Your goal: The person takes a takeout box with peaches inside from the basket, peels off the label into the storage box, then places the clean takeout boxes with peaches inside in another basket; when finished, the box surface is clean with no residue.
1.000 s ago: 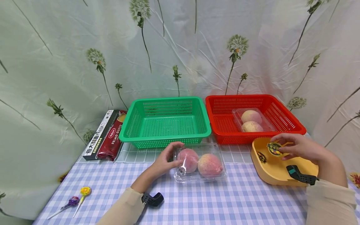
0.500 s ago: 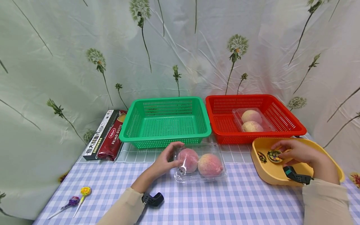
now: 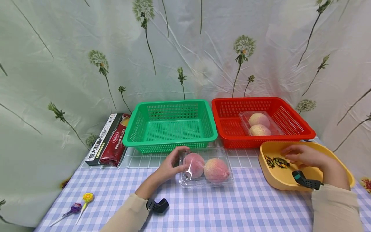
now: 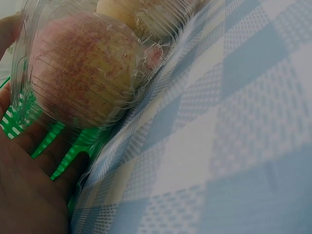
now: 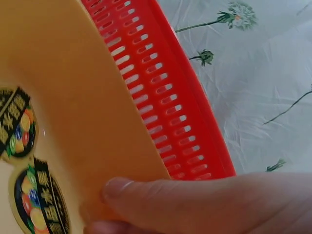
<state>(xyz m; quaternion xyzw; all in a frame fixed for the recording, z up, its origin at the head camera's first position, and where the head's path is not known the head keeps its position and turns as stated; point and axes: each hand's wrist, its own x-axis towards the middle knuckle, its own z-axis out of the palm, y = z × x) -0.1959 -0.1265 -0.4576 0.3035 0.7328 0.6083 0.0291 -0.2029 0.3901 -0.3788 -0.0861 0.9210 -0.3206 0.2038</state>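
My left hand [image 3: 171, 164] grips the left end of a clear plastic box [image 3: 229, 185] with two peaches [image 3: 215, 170] in it, on the checked cloth. In the left wrist view, the fingers [image 4: 41, 139] reach along the clear box [image 4: 22, 63], close to a peach [image 4: 87, 68]. My right hand [image 3: 307, 158] is inside a yellow tray [image 3: 271, 180], its fingers loosely bent beside two round fruit stickers [image 3: 281, 162]. The right wrist view shows the thumb [image 5: 146, 195] apart from the stickers [image 5: 39, 200], which lie in the tray; the other fingertips are mostly hidden.
A green basket [image 3: 171, 144] and a red basket [image 3: 261, 138] stand behind. A second box of peaches [image 3: 259, 124] lies in the red one. Pasta packs [image 3: 113, 141] are at left, two lollipops [image 3: 87, 197] at front left. A patterned curtain [image 3: 185, 48] hangs behind.
My right hand has lowered a round sticker into the yellow tray and let it go, so it lies near the other one. My left hand and the box have stayed still.
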